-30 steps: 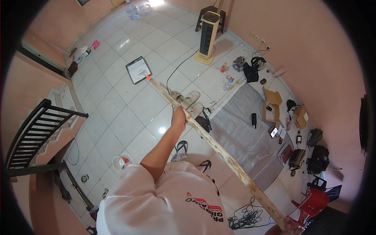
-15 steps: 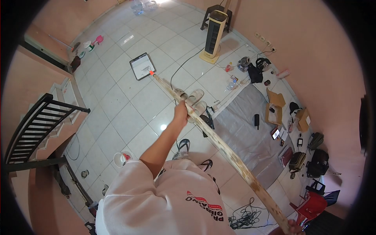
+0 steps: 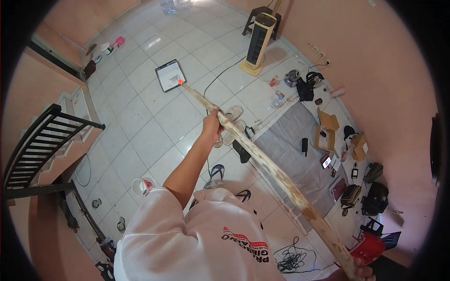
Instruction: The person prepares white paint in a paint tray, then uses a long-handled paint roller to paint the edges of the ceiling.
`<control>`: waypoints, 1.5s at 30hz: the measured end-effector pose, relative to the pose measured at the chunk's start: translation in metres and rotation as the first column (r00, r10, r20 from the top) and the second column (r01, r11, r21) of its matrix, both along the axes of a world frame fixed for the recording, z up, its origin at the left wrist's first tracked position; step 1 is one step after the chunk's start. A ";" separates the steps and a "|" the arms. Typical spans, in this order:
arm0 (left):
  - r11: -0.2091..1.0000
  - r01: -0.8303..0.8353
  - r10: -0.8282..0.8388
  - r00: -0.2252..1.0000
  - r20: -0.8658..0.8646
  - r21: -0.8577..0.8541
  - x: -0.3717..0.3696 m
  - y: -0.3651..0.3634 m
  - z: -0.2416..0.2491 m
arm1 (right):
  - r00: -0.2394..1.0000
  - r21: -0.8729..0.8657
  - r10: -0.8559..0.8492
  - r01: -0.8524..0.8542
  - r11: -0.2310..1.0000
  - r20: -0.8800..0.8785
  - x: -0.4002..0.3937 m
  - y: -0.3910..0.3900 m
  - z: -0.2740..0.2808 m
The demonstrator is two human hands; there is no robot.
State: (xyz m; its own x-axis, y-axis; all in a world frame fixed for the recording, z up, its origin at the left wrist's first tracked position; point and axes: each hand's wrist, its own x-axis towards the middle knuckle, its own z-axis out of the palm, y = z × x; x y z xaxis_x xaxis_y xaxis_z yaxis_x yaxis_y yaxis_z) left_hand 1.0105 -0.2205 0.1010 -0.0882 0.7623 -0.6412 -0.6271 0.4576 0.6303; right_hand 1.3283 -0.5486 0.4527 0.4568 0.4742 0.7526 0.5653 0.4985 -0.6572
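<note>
A long wooden pole (image 3: 276,174) runs diagonally from the tray down to the lower right. My left hand (image 3: 213,125) is wrapped round its middle part. At the pole's lower end, my right hand (image 3: 362,270) grips it near the frame's edge. An orange-red piece (image 3: 180,82) joins the far end to a paint roller (image 3: 174,78), which rests in a dark-rimmed tray (image 3: 159,80) holding white paint. The roller itself is small and indistinct.
A tower fan (image 3: 258,44) stands beyond the tray on the right, its cable curving over the floor. A grey sheet (image 3: 286,145), sandals (image 3: 217,172), a white bucket (image 3: 139,187) and tangled cable (image 3: 294,258) lie around me. Black railing (image 3: 40,145) is at left.
The pole's far end and roller have shifted slightly up and left within the tray. My left hand has moved a little up and left with the pole; both hands keep their grip.
</note>
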 end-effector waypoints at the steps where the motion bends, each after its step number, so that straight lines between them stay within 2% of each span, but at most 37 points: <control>1: 1.000 -0.013 0.013 1.000 -0.010 0.024 -0.006 0.007 -0.005 | 0.991 -0.020 -0.008 0.011 1.000 0.133 -0.005 0.009 -0.003; 5: 0.999 -0.034 0.033 0.998 -0.055 -0.018 -0.010 0.008 0.002 | 0.967 -0.045 0.078 -0.069 0.997 0.243 -0.009 0.011 0.002; 8: 1.000 0.006 -0.005 1.000 0.027 -0.014 0.005 -0.016 0.018 | 0.978 0.062 0.205 -0.202 0.978 -0.049 0.011 -0.014 0.007; 9: 0.999 0.036 -0.036 0.999 0.023 -0.014 0.008 -0.024 0.030 | 0.975 0.058 0.216 -0.213 0.975 -0.053 0.010 -0.013 0.013; 12: 1.000 -0.027 0.028 0.998 0.058 -0.010 0.010 -0.019 0.019 | 0.964 0.066 0.251 -0.246 0.967 -0.085 0.007 -0.008 0.007; 15: 0.998 -0.064 0.064 0.998 -0.025 0.003 -0.004 0.003 0.005 | 0.982 -0.026 0.180 -0.181 0.983 -0.051 -0.004 -0.001 -0.006; 18: 0.999 -0.044 0.043 0.998 -0.054 -0.004 -0.013 0.011 0.003 | 0.987 -0.010 0.161 -0.161 0.987 -0.029 -0.023 0.015 -0.005; 21: 0.997 -0.067 0.067 0.998 0.003 -0.026 -0.006 -0.003 0.010 | 0.990 0.018 0.137 -0.137 0.990 -0.017 -0.016 0.009 0.000; 24: 0.998 -0.054 0.054 0.998 0.026 -0.017 0.004 -0.013 0.016 | 0.976 0.030 0.216 -0.216 0.976 -0.002 0.004 -0.007 0.009; 28: 0.993 -0.115 0.115 0.992 0.050 -0.007 -0.002 0.001 0.010 | 0.963 0.114 0.178 -0.158 0.981 -0.200 -0.016 0.009 -0.003; 29: 0.994 -0.113 0.113 0.993 0.031 -0.003 -0.007 0.009 0.006 | 0.984 -0.029 0.176 -0.177 0.984 -0.036 -0.019 0.018 0.000; 32: 0.994 -0.107 0.107 0.994 -0.013 0.001 -0.014 0.020 -0.003 | 0.985 -0.039 0.169 -0.168 0.985 0.021 -0.022 0.024 -0.006; 35: 0.995 -0.093 0.093 0.996 -0.007 -0.020 -0.006 0.006 0.003 | 0.989 0.008 0.150 -0.150 0.989 0.017 -0.003 0.003 -0.007; 38: 0.995 -0.094 0.096 0.994 0.054 -0.041 0.012 -0.015 0.017 | 0.991 0.023 0.119 -0.118 0.993 -0.054 0.007 -0.009 0.014; 39: 0.994 -0.106 0.108 0.992 0.070 -0.037 0.016 -0.019 0.020 | 0.983 0.024 0.155 -0.154 0.988 -0.101 0.010 -0.012 0.019; 42: 0.989 -0.142 0.145 0.986 0.078 -0.038 0.014 -0.016 0.023 | 0.992 0.037 0.117 -0.115 0.993 -0.044 0.007 -0.006 0.012; 43: 0.987 -0.153 0.155 0.986 0.065 -0.039 0.010 -0.010 0.018 | 0.983 0.011 0.165 -0.165 0.986 -0.081 0.010 -0.007 0.006; 45: 0.986 -0.164 0.164 0.983 0.077 -0.002 -0.002 0.005 0.007 | 0.996 -0.080 0.070 -0.066 0.995 0.047 -0.006 0.004 0.002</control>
State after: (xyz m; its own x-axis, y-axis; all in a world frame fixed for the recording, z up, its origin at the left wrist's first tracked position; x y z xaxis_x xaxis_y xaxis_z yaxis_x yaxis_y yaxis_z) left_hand 1.0087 -0.2159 0.1078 -0.1629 0.7442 -0.6478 -0.7400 0.3422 0.5791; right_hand 1.3223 -0.5447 0.4547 0.3846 0.5612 0.7329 0.5649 0.4848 -0.6677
